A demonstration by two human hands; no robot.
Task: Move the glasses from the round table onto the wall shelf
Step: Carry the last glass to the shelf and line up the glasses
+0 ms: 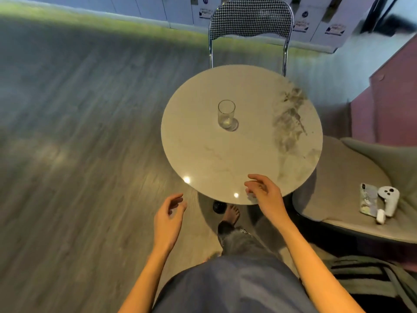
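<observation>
Head view, wide and blurred at the left where the wood floor streaks. I see one clear glass standing upright near the centre of the round marble table, alone on the top, empty as far as I can tell. Right hand hovers over the table's near edge at lower centre, grip released, fingers loosely curled, well apart from the glass. Left hand hangs off the table over the floor, lower centre-left, grip also released and holding nothing. A chair with a checked back stands behind the table at top centre. At right, a grey seat carries a phone and a white controller, lying side by side.
</observation>
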